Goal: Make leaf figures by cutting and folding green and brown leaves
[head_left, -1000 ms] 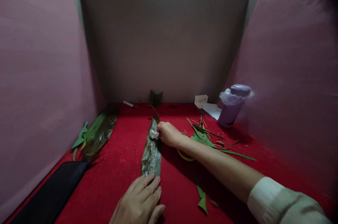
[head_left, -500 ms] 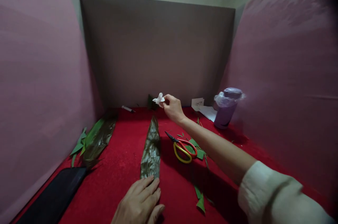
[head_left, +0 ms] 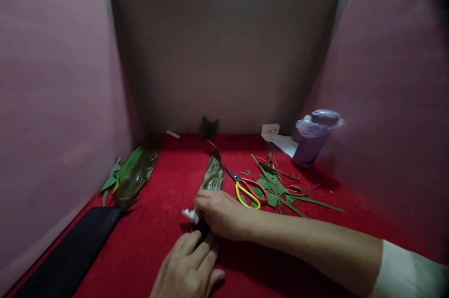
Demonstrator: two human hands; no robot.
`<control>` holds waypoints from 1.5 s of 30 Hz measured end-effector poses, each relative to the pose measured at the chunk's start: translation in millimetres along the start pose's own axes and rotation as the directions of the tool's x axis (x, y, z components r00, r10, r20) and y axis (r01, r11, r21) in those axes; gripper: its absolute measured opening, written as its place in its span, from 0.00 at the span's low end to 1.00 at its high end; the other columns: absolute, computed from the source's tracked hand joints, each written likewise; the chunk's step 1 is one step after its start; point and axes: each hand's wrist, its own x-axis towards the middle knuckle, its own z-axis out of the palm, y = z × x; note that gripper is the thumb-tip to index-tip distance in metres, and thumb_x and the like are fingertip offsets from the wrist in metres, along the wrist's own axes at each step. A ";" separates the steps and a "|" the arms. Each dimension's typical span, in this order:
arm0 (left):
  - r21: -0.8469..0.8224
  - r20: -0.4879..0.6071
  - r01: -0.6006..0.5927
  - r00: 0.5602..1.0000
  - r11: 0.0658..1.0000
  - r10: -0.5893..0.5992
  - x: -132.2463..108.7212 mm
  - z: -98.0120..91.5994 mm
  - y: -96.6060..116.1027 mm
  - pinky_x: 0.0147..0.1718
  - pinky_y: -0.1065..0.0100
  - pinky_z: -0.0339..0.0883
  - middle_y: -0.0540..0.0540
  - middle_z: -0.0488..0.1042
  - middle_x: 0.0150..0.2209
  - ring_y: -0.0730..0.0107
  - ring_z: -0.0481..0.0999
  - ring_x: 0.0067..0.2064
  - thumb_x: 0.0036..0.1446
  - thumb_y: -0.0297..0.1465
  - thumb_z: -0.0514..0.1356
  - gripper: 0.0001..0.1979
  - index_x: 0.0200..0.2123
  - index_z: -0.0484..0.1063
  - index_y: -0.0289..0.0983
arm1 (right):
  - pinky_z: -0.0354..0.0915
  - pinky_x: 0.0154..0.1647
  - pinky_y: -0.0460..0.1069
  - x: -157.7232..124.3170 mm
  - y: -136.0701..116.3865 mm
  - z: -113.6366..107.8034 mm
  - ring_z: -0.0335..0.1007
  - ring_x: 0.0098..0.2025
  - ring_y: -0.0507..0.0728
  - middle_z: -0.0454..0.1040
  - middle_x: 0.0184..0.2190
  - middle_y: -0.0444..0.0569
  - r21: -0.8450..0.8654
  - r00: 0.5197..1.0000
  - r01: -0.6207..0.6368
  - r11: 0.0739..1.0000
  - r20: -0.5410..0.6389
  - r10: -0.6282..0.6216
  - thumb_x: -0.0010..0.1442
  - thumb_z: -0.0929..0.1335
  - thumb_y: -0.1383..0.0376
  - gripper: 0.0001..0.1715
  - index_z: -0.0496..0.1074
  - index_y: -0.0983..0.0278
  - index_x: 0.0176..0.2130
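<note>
A long dark green leaf (head_left: 212,177) lies lengthwise on the red cloth (head_left: 168,204). My left hand (head_left: 189,267) rests flat with its fingers stretched out on the leaf's near end. My right hand (head_left: 219,214) is closed in a pinch on a small crumpled white tissue (head_left: 190,215), pressed against the near part of the leaf just above my left fingers. My right forearm reaches in from the lower right and covers part of the leaf.
Red and yellow scissors (head_left: 247,190) lie right of the leaf among green leaf scraps (head_left: 280,188). A lilac cup (head_left: 314,141) under plastic film and papers (head_left: 277,136) stand at the back right. More leaves (head_left: 135,174) and a black slab (head_left: 70,260) lie at left. Pink panels wall the space.
My right hand lifted the tissue off the leaf's far end, raised it in the air, then brought it down to the leaf's near end. My left hand stayed in place.
</note>
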 end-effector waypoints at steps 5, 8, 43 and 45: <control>-0.027 0.025 -0.008 1.000 1.000 0.009 -3.0 -1.2 -0.4 0.29 0.66 0.75 0.44 0.80 0.38 0.65 0.77 0.33 0.57 0.33 0.54 0.11 0.36 0.74 0.35 | 0.56 0.31 0.44 24.2 38.7 2.3 0.64 0.30 0.53 0.70 0.28 0.48 -0.040 0.992 -0.099 0.994 -0.076 0.096 0.49 0.64 0.77 0.09 0.70 0.67 0.28; -0.054 0.039 -0.036 0.998 0.998 0.038 -4.0 -7.8 -4.6 0.32 0.68 0.75 0.44 0.80 0.38 0.66 0.77 0.34 0.57 0.32 0.55 0.10 0.37 0.74 0.36 | 0.55 0.30 0.45 28.3 49.1 2.0 0.64 0.29 0.53 0.70 0.27 0.48 -0.040 0.987 -0.126 0.991 -0.110 0.121 0.47 0.64 0.78 0.10 0.70 0.67 0.28; 0.044 -0.078 0.032 0.997 0.999 -0.029 -10.6 -18.5 2.2 0.31 0.66 0.76 0.43 0.81 0.32 0.62 0.80 0.33 0.58 0.31 0.52 0.12 0.31 0.75 0.34 | 0.60 0.27 0.40 14.3 12.7 -25.7 0.68 0.27 0.48 0.72 0.27 0.40 0.256 0.976 -0.165 0.953 -0.097 0.195 0.56 0.66 0.72 0.19 0.62 0.62 0.48; 0.023 -0.072 0.056 0.996 0.998 -0.055 -11.4 -16.9 2.6 0.30 0.66 0.76 0.43 0.81 0.31 0.63 0.80 0.32 0.58 0.30 0.52 0.12 0.31 0.75 0.35 | 0.61 0.29 0.40 1.2 -10.0 -18.3 0.67 0.28 0.48 0.71 0.28 0.41 0.302 0.998 -0.054 0.952 -0.025 0.065 0.55 0.65 0.73 0.16 0.65 0.62 0.45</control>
